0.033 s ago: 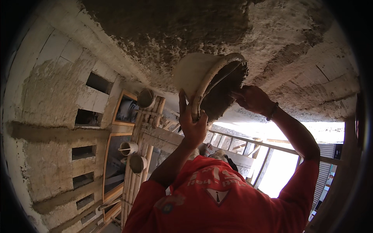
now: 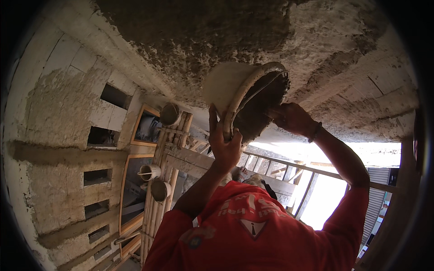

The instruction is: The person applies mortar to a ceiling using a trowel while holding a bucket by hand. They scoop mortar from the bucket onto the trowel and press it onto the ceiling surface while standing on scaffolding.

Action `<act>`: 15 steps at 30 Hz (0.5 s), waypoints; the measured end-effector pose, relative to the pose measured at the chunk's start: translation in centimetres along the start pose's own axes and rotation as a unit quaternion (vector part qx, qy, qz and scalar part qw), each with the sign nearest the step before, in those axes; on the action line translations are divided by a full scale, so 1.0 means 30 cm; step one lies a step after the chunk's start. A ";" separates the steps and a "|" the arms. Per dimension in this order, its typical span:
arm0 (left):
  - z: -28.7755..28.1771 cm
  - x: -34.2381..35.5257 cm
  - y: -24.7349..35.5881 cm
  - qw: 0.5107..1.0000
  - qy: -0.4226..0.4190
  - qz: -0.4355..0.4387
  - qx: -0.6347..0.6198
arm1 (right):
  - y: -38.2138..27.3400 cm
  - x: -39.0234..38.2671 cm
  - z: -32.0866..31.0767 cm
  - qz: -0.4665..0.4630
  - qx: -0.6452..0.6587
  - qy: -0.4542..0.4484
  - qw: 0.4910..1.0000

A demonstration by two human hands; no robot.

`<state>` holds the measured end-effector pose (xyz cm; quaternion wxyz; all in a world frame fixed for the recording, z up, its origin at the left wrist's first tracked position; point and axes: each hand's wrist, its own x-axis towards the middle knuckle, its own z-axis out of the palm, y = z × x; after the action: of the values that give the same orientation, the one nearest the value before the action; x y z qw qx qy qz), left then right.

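Observation:
My left hand (image 2: 225,145) grips the rim of a pale, mortar-stained bucket (image 2: 228,86), its fingers along the outside and thumb at the edge. The bucket is tilted, its opening toward the right, with dark grey wet mortar (image 2: 253,110) and a handle in view. My right hand (image 2: 289,118), with a band at the wrist, is at the bucket's opening, fingers curled against the mortar; what they hold, if anything, is hidden. Behind the bucket is a rough surface (image 2: 194,31), partly covered in dark wet plaster. My red-shirted body fills the bottom of the view.
A block wall (image 2: 54,104) with rectangular openings is at the left. Bundled bamboo poles (image 2: 160,203) stand beside framed windows (image 2: 138,126), with several smaller buckets (image 2: 169,113) among them. A wooden railing (image 2: 309,189) crosses a bright opening at the right.
The bucket and my right hand have shifted very slightly; otherwise the view is almost the same.

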<state>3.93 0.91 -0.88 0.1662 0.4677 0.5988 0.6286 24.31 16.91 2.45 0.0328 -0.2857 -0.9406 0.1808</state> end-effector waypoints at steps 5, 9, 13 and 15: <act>0.006 0.021 -0.021 0.994 0.045 -0.082 -0.048 | -0.067 -0.016 0.147 0.041 0.217 0.076 0.972; -0.010 0.065 0.043 0.953 0.085 -0.219 -0.192 | -0.108 -0.018 0.015 0.001 0.184 0.122 0.975; -0.061 0.079 0.055 0.942 0.146 -0.214 -0.214 | -0.154 -0.037 -0.239 -0.025 0.143 0.085 0.986; -0.064 0.085 0.056 0.930 0.168 -0.219 -0.245 | -0.167 -0.053 -0.374 -0.012 0.090 0.076 0.993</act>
<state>1.72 1.34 1.92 0.3065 0.1575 0.5332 0.7727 24.86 15.79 14.77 0.1321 -0.2833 -0.9186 0.2417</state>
